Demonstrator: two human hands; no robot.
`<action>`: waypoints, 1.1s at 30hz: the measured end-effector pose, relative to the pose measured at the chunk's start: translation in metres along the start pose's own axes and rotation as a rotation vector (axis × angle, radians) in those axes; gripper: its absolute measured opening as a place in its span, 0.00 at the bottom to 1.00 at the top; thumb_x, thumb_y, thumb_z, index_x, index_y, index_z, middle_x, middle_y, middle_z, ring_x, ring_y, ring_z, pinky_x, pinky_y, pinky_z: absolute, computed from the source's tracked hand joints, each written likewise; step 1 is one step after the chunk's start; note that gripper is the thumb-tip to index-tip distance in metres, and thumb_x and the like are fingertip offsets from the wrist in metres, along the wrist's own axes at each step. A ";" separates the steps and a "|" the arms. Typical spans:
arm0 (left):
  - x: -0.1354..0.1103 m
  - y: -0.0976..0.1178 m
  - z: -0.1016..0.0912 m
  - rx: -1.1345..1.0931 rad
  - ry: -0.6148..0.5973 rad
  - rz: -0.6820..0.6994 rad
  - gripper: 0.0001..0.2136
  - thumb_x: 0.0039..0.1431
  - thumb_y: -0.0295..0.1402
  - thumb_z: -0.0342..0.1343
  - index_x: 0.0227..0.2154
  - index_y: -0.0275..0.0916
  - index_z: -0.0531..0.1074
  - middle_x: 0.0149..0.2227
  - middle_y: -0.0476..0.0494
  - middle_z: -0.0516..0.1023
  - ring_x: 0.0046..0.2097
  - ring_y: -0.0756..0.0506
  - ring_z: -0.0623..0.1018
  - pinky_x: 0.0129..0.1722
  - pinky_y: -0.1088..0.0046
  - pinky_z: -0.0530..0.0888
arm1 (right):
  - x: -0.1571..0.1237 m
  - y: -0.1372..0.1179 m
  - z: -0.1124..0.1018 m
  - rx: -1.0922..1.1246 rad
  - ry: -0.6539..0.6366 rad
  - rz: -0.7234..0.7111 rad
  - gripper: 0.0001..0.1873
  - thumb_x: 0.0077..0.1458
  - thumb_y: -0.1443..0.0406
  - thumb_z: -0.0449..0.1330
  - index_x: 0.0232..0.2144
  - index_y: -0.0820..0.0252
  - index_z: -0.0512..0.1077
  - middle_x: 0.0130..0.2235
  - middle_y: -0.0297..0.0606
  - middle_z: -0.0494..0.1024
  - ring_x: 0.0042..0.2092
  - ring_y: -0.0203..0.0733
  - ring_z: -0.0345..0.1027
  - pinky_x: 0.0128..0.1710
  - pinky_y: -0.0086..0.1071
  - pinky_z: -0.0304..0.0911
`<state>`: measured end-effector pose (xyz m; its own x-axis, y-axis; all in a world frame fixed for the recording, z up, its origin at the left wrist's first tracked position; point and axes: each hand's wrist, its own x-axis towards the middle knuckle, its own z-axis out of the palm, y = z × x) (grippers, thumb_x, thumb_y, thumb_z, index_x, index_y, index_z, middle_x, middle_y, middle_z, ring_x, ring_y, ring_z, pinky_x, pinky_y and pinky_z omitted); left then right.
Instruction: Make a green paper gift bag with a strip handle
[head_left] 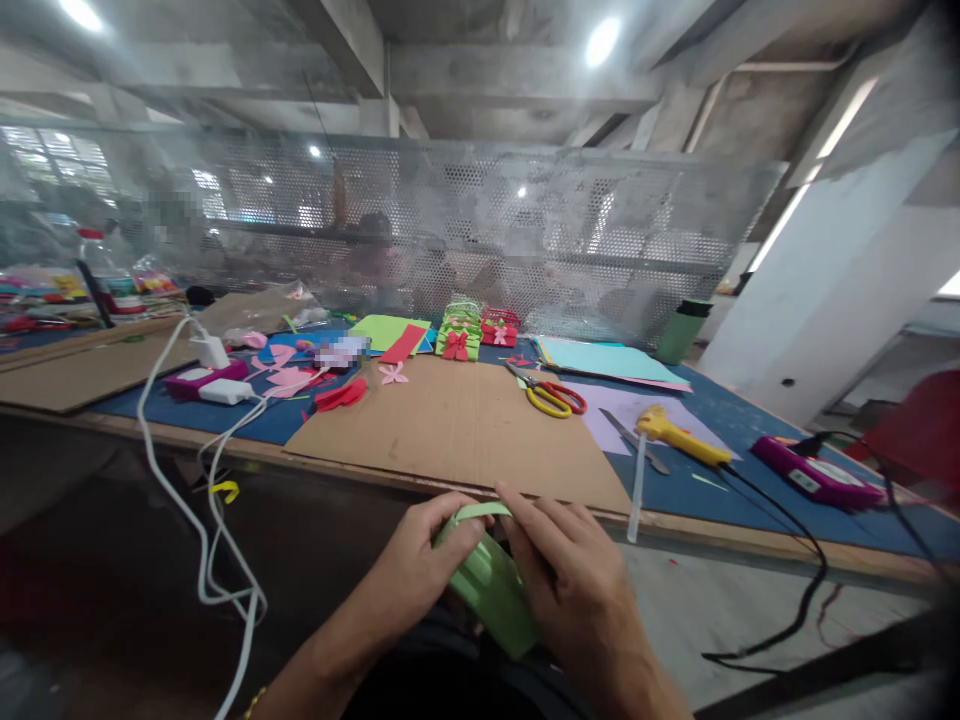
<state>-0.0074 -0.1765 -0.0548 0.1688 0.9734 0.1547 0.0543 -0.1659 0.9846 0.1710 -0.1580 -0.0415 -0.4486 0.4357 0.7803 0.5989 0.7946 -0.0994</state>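
Note:
Just in front of the table's near edge, my left hand (439, 555) is closed on a light green craft piece (495, 590), its thumb pressed on the upper left part. A narrow green strip (482, 510) arches across the top of the piece between both hands. My right hand (566, 560) grips the piece's right side, fingers bent round it; its underside is hidden. Beyond the hands lies a brown cardboard sheet (457, 420). Red-and-yellow-handled scissors (551, 395) rest at the sheet's right edge, and a pink flower cutout (393, 373) lies at its far left.
A yellow glue gun (682, 435) with a glue stick stands right, near a knife (634, 440) and purple power strip (814, 475). White cables (206, 530) hang off the left edge. Small green bags with red bows (457, 335) stand behind, left of stacked blue sheets (611, 362).

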 end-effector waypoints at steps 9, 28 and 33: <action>-0.003 -0.005 0.003 0.229 -0.021 0.068 0.14 0.66 0.41 0.50 0.32 0.36 0.72 0.30 0.50 0.70 0.33 0.48 0.66 0.32 0.75 0.63 | 0.006 0.002 -0.007 -0.290 -0.146 -0.119 0.10 0.68 0.67 0.55 0.43 0.63 0.76 0.32 0.39 0.79 0.34 0.44 0.69 0.38 0.41 0.53; -0.007 -0.003 0.002 0.193 -0.129 0.042 0.09 0.62 0.34 0.51 0.28 0.37 0.68 0.29 0.52 0.66 0.33 0.50 0.64 0.32 0.77 0.62 | 0.006 -0.009 -0.013 -0.084 -0.119 -0.061 0.07 0.64 0.66 0.59 0.40 0.61 0.77 0.30 0.37 0.78 0.33 0.43 0.71 0.37 0.40 0.57; -0.007 -0.004 -0.003 -0.020 -0.026 -0.093 0.17 0.63 0.48 0.53 0.35 0.36 0.73 0.29 0.49 0.69 0.31 0.48 0.70 0.28 0.76 0.68 | 0.002 0.004 -0.028 0.075 -0.130 0.037 0.14 0.66 0.64 0.57 0.53 0.57 0.72 0.46 0.41 0.80 0.45 0.44 0.73 0.43 0.38 0.64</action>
<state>-0.0121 -0.1817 -0.0597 0.1894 0.9800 0.0611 0.0511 -0.0720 0.9961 0.1909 -0.1661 -0.0225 -0.5119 0.5125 0.6894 0.5675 0.8043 -0.1765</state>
